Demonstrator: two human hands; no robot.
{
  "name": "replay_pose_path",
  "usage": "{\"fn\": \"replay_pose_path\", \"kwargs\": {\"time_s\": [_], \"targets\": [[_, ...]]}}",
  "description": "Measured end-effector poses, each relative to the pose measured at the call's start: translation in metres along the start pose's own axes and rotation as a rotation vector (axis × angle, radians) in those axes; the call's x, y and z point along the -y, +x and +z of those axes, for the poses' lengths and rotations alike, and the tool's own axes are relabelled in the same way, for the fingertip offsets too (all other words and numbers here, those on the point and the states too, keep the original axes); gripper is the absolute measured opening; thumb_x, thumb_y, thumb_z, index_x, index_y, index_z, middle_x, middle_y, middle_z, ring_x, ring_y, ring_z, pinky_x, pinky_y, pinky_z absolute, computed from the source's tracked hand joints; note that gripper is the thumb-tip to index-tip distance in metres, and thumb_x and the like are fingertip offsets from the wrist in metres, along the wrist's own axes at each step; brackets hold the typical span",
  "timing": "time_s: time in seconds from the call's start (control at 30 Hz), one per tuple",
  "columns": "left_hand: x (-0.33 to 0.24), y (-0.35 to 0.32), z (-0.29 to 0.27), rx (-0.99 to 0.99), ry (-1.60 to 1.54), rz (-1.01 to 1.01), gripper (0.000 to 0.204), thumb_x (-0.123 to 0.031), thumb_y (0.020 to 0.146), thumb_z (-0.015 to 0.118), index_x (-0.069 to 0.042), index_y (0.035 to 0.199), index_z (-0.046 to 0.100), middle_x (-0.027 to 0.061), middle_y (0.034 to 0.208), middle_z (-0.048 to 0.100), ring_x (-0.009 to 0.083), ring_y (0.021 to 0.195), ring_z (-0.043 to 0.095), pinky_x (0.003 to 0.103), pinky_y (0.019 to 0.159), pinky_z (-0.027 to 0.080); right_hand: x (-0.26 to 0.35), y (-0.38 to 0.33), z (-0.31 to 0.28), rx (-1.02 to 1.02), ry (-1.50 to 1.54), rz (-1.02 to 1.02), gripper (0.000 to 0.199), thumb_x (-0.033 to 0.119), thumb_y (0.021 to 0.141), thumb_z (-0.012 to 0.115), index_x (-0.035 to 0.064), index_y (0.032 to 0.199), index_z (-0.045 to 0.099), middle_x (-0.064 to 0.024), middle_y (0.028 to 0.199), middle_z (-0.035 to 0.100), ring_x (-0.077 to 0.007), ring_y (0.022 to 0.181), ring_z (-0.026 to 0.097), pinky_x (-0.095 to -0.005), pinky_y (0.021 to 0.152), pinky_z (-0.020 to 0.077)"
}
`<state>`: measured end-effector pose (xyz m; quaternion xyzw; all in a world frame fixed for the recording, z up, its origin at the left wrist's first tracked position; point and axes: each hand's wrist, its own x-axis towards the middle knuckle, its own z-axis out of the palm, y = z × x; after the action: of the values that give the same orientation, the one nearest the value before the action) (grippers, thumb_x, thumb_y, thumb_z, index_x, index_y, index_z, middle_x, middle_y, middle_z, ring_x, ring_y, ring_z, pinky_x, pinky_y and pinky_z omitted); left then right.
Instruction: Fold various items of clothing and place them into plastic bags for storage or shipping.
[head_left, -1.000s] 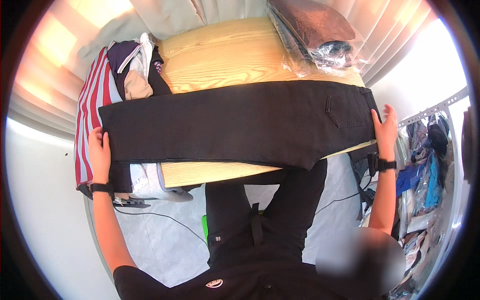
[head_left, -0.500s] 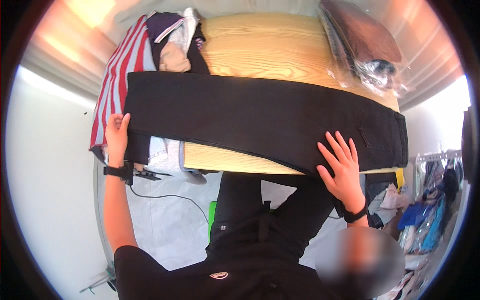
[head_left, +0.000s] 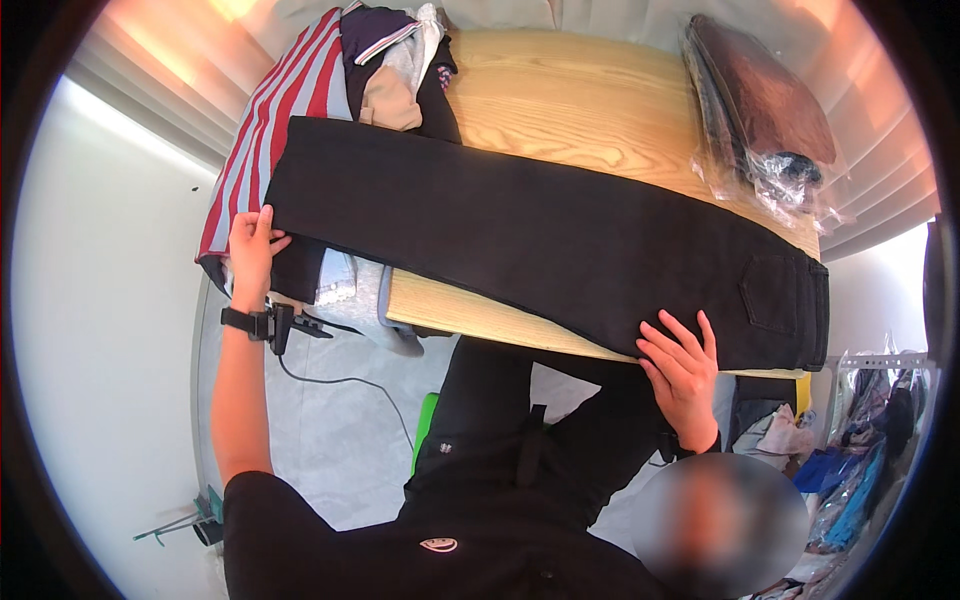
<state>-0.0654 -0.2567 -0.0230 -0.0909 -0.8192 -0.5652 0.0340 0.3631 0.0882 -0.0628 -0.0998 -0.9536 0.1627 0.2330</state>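
Wood table (head_left: pixel 570 90), black pants (head_left: pixel 520 225) mid-frame, likely soft, floppy: hold hem (head_left: pixel 281 160) frame-left, waistband (head_left: pixel 819 315) frame-right; left hand (head_left: pixel 252 243) at hem, can't tell if pinching, right hand (head_left: pixel 684 375) spread, ungripping.

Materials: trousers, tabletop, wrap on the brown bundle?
Trousers: matte black cloth, probably denim, going by the jeans-style stitched pocket; weave too fine to confirm.
Tabletop: light wood or wood-look laminate, slight sheen; the visible grain fits both.
Wrap: clear, glossy plastic film, judging by its crinkles and bright glints.
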Motion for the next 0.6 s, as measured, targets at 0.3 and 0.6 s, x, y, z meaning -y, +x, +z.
{"fn": "replay_pose_path", "kwargs": {"time_s": [0.3, 0.6], "targets": [[-0.013, 0.005, -0.012, 0.12, 0.134, -0.361, 0.048, -0.049, 0.084, 0.065, -0.004, 0.091, 0.053, 0.0022, 0.076, 0.054, 0.0084, 0.062, 0.053, 0.023, 0.058, 0.049, -0.004, -0.001, -0.002, -0.026, 0.032, -0.079, 0.026, 0.015, 0.069, 0.075, 0.0128, 0.094, 0.071, -0.0003, 0.11, 0.067, -0.0215, 0.112, 0.058, -0.0468, 0.104, 0.0333], [-0.035, -0.031, 0.007, 0.362, -0.605, -0.478, 0.032, -0.031, 0.091, 0.061, -0.006, 0.11, 0.055, 0.0075, 0.109, 0.059, 0.0187, 0.108, 0.054, 0.033, 0.098, 0.042, -0.003, -0.003, 0.001, -0.108, 0.049, -0.066, 0.024, 0.011, 0.066, 0.07, 0.0112, 0.09, 0.07, -0.0011, 0.107, 0.068, -0.0211, 0.108, 0.06, -0.0415, 0.097, 0.0394]]}}
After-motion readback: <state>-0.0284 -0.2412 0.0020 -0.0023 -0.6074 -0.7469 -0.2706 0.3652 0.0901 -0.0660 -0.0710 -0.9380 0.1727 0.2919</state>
